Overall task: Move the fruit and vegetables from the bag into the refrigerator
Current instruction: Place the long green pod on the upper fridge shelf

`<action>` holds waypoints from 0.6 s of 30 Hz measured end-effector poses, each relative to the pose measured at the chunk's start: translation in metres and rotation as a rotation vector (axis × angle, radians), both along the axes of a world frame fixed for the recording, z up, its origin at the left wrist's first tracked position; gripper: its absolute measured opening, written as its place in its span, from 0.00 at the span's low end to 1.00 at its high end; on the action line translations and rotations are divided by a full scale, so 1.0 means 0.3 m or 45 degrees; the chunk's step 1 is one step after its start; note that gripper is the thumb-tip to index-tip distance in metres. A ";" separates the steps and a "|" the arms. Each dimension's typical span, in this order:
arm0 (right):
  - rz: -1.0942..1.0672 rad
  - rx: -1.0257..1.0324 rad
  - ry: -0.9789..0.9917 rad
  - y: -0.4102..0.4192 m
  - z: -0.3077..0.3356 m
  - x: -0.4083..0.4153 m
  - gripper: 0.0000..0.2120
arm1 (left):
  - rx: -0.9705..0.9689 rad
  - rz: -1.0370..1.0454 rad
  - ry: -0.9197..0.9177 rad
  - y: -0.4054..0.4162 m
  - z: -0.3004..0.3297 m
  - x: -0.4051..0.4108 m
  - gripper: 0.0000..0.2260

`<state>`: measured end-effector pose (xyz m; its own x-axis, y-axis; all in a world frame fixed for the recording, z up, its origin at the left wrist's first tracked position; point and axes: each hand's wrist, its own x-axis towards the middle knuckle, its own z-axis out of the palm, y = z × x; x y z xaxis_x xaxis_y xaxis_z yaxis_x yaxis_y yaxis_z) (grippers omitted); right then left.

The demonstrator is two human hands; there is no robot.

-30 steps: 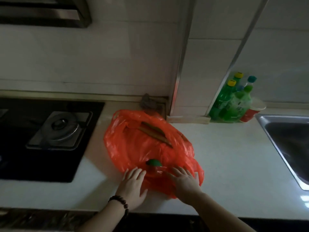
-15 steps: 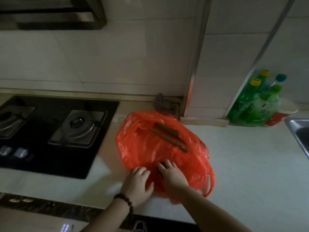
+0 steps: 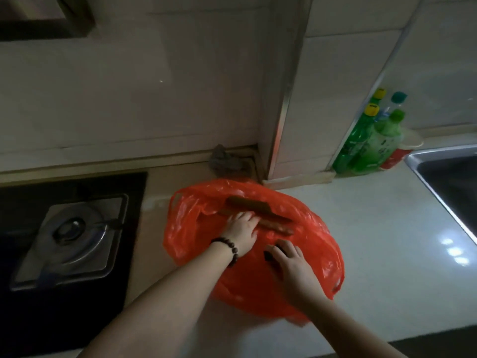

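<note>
A red plastic bag [image 3: 304,244] lies on the pale counter [image 3: 387,228]. Two long, dark cucumber-like vegetables [image 3: 260,206] show through its film near the far side. My left hand [image 3: 241,229], with a bead bracelet at the wrist, reaches into the bag and its fingers curl round the nearer long vegetable. My right hand [image 3: 290,260] rests on the middle of the bag with fingers spread, touching a small dark thing [image 3: 269,254] whose kind I cannot tell. The refrigerator is not in view.
A black gas hob [image 3: 72,228] lies to the left. Green bottles [image 3: 371,140] and a red-and-white cup [image 3: 402,151] stand at the back right beside a steel sink [image 3: 449,177]. A grey rag [image 3: 227,164] sits in the wall corner behind the bag.
My left hand moved forward from the bag's near edge to the long vegetables and took hold of one. My right hand shifted right and stays on the bag.
</note>
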<state>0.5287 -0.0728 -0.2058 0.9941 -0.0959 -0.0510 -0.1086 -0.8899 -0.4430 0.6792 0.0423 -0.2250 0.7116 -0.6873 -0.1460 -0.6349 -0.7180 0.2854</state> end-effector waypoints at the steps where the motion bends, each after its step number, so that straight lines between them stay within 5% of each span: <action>1: -0.026 0.000 0.003 -0.004 -0.003 -0.007 0.17 | 0.031 -0.035 0.021 -0.019 -0.020 0.010 0.20; 11: -0.114 0.024 0.166 0.007 -0.026 -0.037 0.20 | 0.156 -0.062 -0.031 -0.038 -0.039 0.064 0.16; 18: -0.076 0.099 0.080 -0.002 -0.012 -0.043 0.16 | -0.408 0.029 -0.091 0.031 0.038 0.036 0.12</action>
